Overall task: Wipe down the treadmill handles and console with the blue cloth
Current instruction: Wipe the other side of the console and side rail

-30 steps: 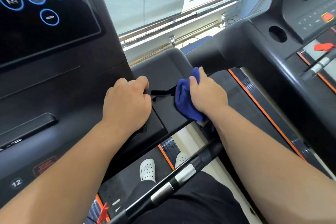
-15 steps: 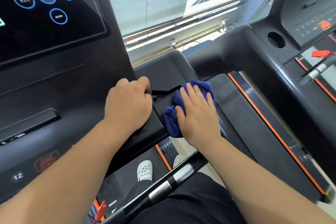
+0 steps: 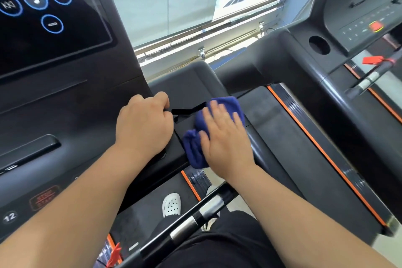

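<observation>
A bunched blue cloth (image 3: 193, 148) lies on the dark right arm of the treadmill console (image 3: 65, 102). My right hand (image 3: 226, 139) presses flat on the cloth with fingers spread and blurred by motion. My left hand (image 3: 143, 124) is curled over the console arm's edge just left of the cloth, gripping it. The black touchscreen (image 3: 54, 35) with blue ringed icons fills the upper left. A black handlebar (image 3: 195, 217) with silver sensor bands crosses below my forearms.
A second treadmill (image 3: 356, 35) stands to the right, with a cup hole, a red stop button and orange-edged side rails (image 3: 322, 150). A window with parked cars outside is ahead. My white shoe (image 3: 171, 204) shows on the belt below.
My right hand turned from gripping the cloth at the arm's far edge to pressing it flat, then slid slightly forward over the arm. My left hand stayed in place.
</observation>
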